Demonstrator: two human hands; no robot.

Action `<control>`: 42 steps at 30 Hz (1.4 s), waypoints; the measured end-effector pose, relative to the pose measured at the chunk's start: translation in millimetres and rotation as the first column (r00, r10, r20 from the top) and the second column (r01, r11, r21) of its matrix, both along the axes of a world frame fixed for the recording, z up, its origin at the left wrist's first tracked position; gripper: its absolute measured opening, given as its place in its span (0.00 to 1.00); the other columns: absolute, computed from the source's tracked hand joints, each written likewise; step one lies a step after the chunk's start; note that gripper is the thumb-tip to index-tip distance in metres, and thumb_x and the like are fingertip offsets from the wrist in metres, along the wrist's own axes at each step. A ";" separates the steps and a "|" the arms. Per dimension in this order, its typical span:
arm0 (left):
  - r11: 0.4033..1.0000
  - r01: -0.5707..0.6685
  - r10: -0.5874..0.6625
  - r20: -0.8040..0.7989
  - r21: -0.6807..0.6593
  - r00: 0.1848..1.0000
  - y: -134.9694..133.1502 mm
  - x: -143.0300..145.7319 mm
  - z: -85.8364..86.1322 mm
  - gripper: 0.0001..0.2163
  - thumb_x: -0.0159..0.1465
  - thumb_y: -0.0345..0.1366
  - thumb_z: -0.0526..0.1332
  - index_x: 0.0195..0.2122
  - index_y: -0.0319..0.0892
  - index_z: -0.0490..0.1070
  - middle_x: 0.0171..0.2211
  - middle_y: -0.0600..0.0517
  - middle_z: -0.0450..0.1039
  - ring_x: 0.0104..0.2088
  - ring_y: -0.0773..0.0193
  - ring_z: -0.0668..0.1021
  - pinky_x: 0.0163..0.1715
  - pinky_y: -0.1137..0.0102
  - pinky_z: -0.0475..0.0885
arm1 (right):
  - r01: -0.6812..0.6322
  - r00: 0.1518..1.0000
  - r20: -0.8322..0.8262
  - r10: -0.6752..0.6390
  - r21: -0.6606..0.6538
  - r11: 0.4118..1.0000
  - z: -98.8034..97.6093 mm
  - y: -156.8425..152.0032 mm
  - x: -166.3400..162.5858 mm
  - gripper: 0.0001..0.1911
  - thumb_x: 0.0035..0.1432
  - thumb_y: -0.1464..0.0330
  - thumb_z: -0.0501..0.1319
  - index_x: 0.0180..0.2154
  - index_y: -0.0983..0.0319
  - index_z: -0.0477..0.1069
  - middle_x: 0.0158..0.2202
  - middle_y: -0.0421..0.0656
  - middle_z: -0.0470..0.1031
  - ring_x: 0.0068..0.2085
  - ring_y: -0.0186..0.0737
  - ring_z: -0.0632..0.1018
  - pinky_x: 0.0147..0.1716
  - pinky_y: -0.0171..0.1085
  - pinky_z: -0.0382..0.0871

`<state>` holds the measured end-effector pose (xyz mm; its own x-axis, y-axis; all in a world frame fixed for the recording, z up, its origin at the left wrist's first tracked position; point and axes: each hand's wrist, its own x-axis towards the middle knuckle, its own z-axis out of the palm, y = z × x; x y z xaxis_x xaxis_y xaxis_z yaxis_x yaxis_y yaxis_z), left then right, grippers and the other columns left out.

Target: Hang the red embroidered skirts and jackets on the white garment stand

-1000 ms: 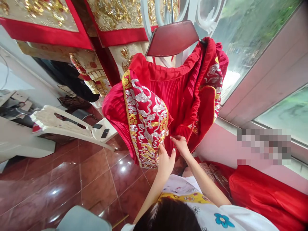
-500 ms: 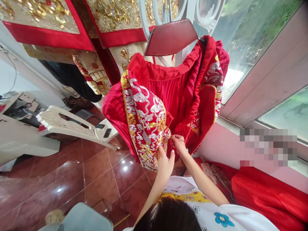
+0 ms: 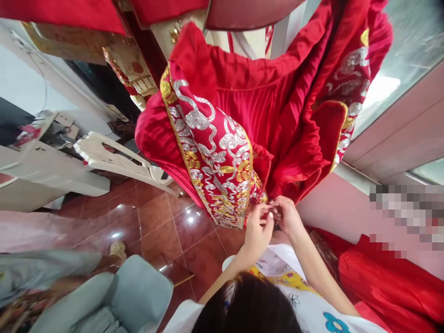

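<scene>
A red pleated skirt [image 3: 239, 106] hangs in front of me, its panel [image 3: 218, 162] covered in silver and gold embroidery. At the lower edge of that panel, my left hand [image 3: 258, 231] is closed, with thumb and fingers pinching the cloth edge. My right hand [image 3: 287, 217] meets it from the right, fingertips pressed together close to the left fingers. Whatever lies between the right fingertips is too small to make out. The fingers partly hide the bottom of the panel.
A dark red board [image 3: 249, 14] is above the skirt. White chair [image 3: 121, 159] stands to the left, grey-blue chair [image 3: 142, 286] at lower left. Red cloth [image 3: 385, 277] lies at lower right beside the pink wall. A person's foot [image 3: 118, 249] shows on the tiled floor.
The view has come closer to the skirt and tilted down. Both hands have drawn together at the panel's lower edge; the left thumb, raised before, is now bent in toward the fingers.
</scene>
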<state>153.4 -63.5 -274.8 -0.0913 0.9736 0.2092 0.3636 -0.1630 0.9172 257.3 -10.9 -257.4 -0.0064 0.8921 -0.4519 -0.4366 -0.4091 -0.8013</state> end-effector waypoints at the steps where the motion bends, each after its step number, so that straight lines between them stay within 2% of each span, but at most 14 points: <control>1: 0.999 0.013 -0.013 0.019 -0.037 1.000 3.4 -0.9 -2.3 0.15 0.64 0.32 0.51 0.52 0.42 0.63 0.46 0.44 0.71 0.47 0.63 0.76 0.44 0.68 0.75 | 0.001 1.000 0.006 -0.001 0.010 1.000 2.5 0.5 5.8 0.06 0.31 0.69 0.59 0.15 0.64 0.63 0.11 0.34 0.55 0.14 0.23 0.51 0.14 0.28 0.39; 4: 0.995 -0.080 0.074 -0.105 -0.051 0.992 16.9 -6.5 -7.2 0.25 0.64 0.35 0.53 0.62 0.40 0.51 0.61 0.40 0.58 0.63 0.56 0.62 0.60 0.58 0.61 | 0.002 1.000 0.011 -0.002 0.042 0.999 9.4 3.4 21.5 0.05 0.31 0.69 0.58 0.16 0.64 0.64 0.11 0.34 0.56 0.14 0.23 0.50 0.14 0.28 0.36; 6: 0.988 -0.154 0.146 -0.211 -0.024 0.967 22.9 -6.9 -8.3 0.27 0.62 0.37 0.56 0.61 0.37 0.51 0.62 0.37 0.56 0.64 0.51 0.59 0.62 0.53 0.58 | -0.013 1.000 0.004 0.013 0.057 0.998 13.1 2.3 26.0 0.05 0.31 0.68 0.58 0.16 0.64 0.65 0.10 0.34 0.56 0.14 0.23 0.50 0.14 0.28 0.37; 8: 0.983 -0.185 0.178 -0.284 0.005 0.942 23.8 -2.0 -8.2 0.25 0.59 0.38 0.59 0.56 0.36 0.58 0.55 0.36 0.64 0.58 0.47 0.66 0.57 0.51 0.62 | -0.037 0.999 0.001 0.037 0.064 0.997 15.9 -2.2 25.1 0.06 0.32 0.68 0.59 0.17 0.64 0.67 0.10 0.35 0.56 0.14 0.24 0.50 0.15 0.29 0.38; 11: 0.994 -0.106 0.107 -0.367 0.024 0.924 20.8 11.1 -7.7 0.17 0.56 0.34 0.62 0.46 0.38 0.66 0.44 0.41 0.72 0.48 0.50 0.74 0.49 0.54 0.70 | -0.043 0.999 0.014 0.042 0.074 0.996 19.3 -11.2 22.1 0.06 0.32 0.67 0.59 0.16 0.65 0.68 0.12 0.37 0.61 0.15 0.25 0.54 0.15 0.29 0.42; 14: 0.999 0.009 0.006 -0.372 0.038 0.928 22.4 21.3 -8.9 0.17 0.56 0.31 0.62 0.47 0.38 0.66 0.45 0.42 0.72 0.47 0.53 0.75 0.46 0.59 0.72 | -0.035 0.998 0.056 0.030 0.086 0.996 22.8 -17.2 26.6 0.06 0.32 0.68 0.60 0.16 0.65 0.69 0.14 0.39 0.65 0.16 0.25 0.55 0.16 0.29 0.42; 18: 0.991 0.130 -0.122 -0.333 0.001 0.935 31.3 24.3 -13.0 0.13 0.59 0.31 0.60 0.46 0.40 0.69 0.43 0.44 0.75 0.43 0.56 0.77 0.43 0.64 0.73 | -0.094 0.982 0.175 0.077 0.094 0.991 25.0 -20.1 37.4 0.07 0.32 0.66 0.59 0.15 0.65 0.68 0.11 0.36 0.59 0.15 0.24 0.52 0.16 0.29 0.39; 22: 0.993 0.110 -0.115 -0.286 -0.034 0.951 34.1 22.1 -20.3 0.03 0.61 0.32 0.59 0.35 0.42 0.71 0.33 0.48 0.76 0.34 0.60 0.78 0.36 0.68 0.71 | -0.164 0.962 0.231 0.142 0.078 0.983 21.6 -20.7 42.0 0.08 0.34 0.66 0.60 0.16 0.66 0.69 0.10 0.35 0.55 0.15 0.24 0.51 0.17 0.29 0.40; 24: 0.998 0.054 -0.062 -0.270 -0.039 0.961 32.1 20.0 -26.4 0.03 0.61 0.33 0.59 0.31 0.41 0.69 0.30 0.49 0.75 0.32 0.61 0.77 0.34 0.68 0.70 | -0.116 0.949 0.305 0.079 0.105 0.988 18.9 -21.2 42.4 0.09 0.36 0.65 0.60 0.18 0.65 0.69 0.12 0.36 0.58 0.16 0.26 0.54 0.17 0.30 0.44; 26: 0.999 -0.011 -0.003 -0.251 -0.053 0.968 28.1 17.0 -34.5 0.05 0.61 0.34 0.58 0.29 0.40 0.68 0.28 0.49 0.74 0.31 0.62 0.76 0.34 0.68 0.70 | -0.030 0.874 0.482 -0.066 0.189 0.981 16.1 -23.4 40.4 0.10 0.40 0.63 0.58 0.20 0.65 0.69 0.16 0.38 0.64 0.19 0.29 0.60 0.20 0.31 0.51; 28: 0.995 -0.062 0.043 -0.230 -0.073 0.972 22.5 13.4 -43.7 0.05 0.60 0.34 0.58 0.29 0.40 0.67 0.27 0.49 0.73 0.29 0.62 0.75 0.33 0.68 0.70 | -0.056 0.726 0.675 -0.132 0.249 0.967 13.1 -28.1 34.3 0.13 0.47 0.61 0.57 0.22 0.65 0.70 0.19 0.41 0.68 0.22 0.32 0.65 0.24 0.32 0.56; 32: 0.992 -0.064 0.043 -0.174 -0.112 0.984 8.2 5.5 -58.7 0.04 0.59 0.30 0.57 0.27 0.39 0.66 0.26 0.50 0.72 0.28 0.65 0.75 0.30 0.71 0.69 | -0.365 0.449 0.888 0.097 0.084 0.927 4.4 -41.0 12.0 0.13 0.52 0.62 0.56 0.26 0.64 0.73 0.24 0.44 0.73 0.26 0.36 0.70 0.29 0.34 0.59; 35: 0.991 -0.044 0.025 -0.147 -0.130 0.989 -0.2 -0.6 -62.4 0.06 0.59 0.28 0.55 0.25 0.39 0.66 0.26 0.51 0.72 0.27 0.67 0.74 0.30 0.73 0.68 | -0.422 0.330 0.933 0.142 0.011 0.907 -4.3 -46.7 -1.4 0.12 0.54 0.64 0.55 0.28 0.62 0.74 0.30 0.47 0.75 0.30 0.38 0.72 0.30 0.34 0.58; 42: 0.990 -0.018 -0.006 -0.174 -0.137 0.985 -3.1 -12.2 -61.8 0.08 0.59 0.27 0.55 0.23 0.40 0.66 0.25 0.52 0.71 0.28 0.68 0.72 0.31 0.73 0.66 | -0.291 0.667 0.730 0.146 0.075 0.954 -21.4 -43.8 -2.4 0.09 0.44 0.64 0.59 0.19 0.62 0.67 0.20 0.42 0.68 0.23 0.34 0.65 0.27 0.34 0.56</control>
<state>141.2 -66.6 -336.6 -0.0712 0.9937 0.0864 0.5203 -0.0369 0.8532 254.8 -54.7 -278.8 0.0459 0.9685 -0.2446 0.3769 -0.2436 -0.8936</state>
